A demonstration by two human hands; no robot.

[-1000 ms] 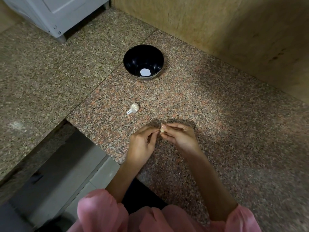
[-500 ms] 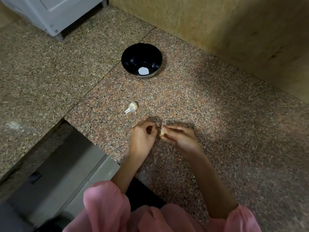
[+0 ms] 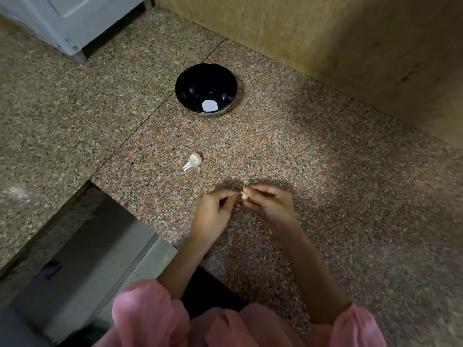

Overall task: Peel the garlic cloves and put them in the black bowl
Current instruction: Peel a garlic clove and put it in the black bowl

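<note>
Garlic clove (image 3: 244, 195) sits pinched between both hands above the granite counter (image 3: 325, 184), close to its near edge. The right hand (image 3: 271, 205) holds it between thumb and curled fingers; the left hand (image 3: 213, 211) has its fingertips brought in against the clove's side, apparently nipping at the skin. A thin strand of stem or peel sticks up from the clove. How much skin is off is too small to tell.

The black bowl (image 3: 186, 91) stands well apart toward the counter's far edge, by the wall; a pale round patch in its bottom looks like a reflection, though that is unclear. The rest of the garlic bulb (image 3: 193, 161) lies on the counter between bowl and hands, nearer the counter's left edge.

To peel well, the right hand should likely keep the clove steady while the left catches a loose edge at the tip and draws the skin down in 1 strip, then turns the clove for the next.
</note>
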